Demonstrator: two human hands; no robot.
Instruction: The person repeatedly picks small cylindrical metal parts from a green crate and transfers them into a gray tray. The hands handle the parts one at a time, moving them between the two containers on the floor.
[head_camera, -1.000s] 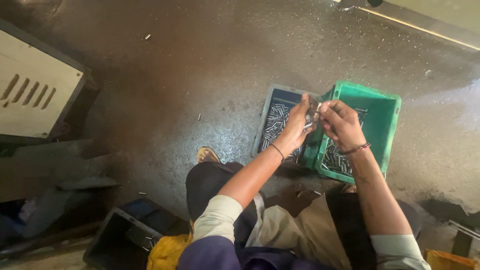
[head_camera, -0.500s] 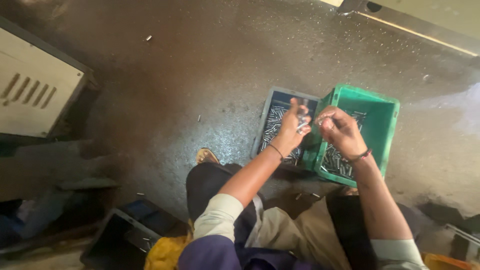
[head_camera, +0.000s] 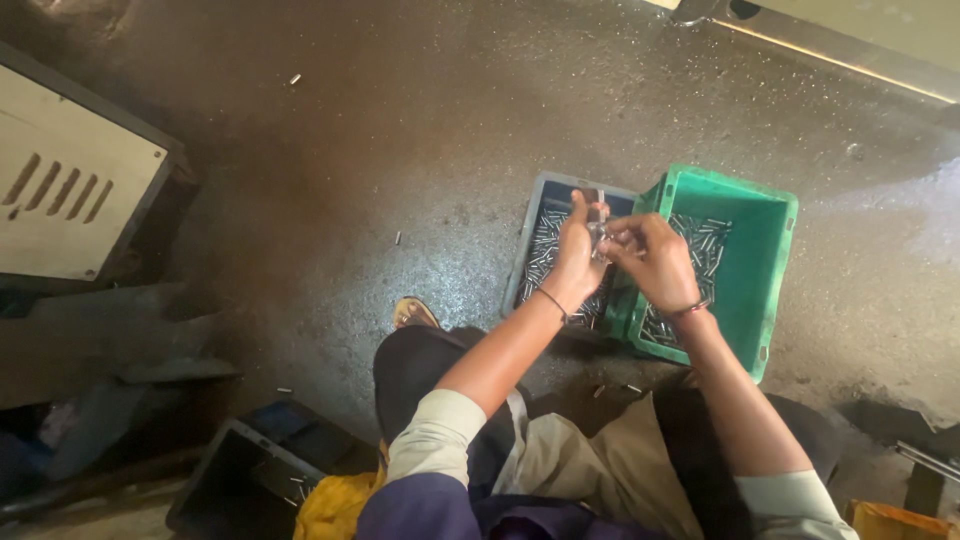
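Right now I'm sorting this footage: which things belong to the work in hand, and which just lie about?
In hand:
left hand and right hand, pinching small metal pins
grey tray of pins
green crate of pins

Lying about:
dark bin
vented cabinet
stray pins on floor

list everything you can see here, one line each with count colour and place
green crate: one, green, on the floor right of centre, small metal pins inside
grey tray: one, grey-blue, beside the green crate on its left, full of metal pins
loose pins: a few, silvery, scattered on the floor
metal cabinet: one, cream with slots, far left
dark bin: one, black, bottom left
yellow cloth: one, yellow, bottom edge beside the dark bin
sandal: one, tan, on the person's foot
floor: dark, stained concrete
left hand: over the grey tray, holding small metal pins
right hand: meets the left hand, pinching the same pins
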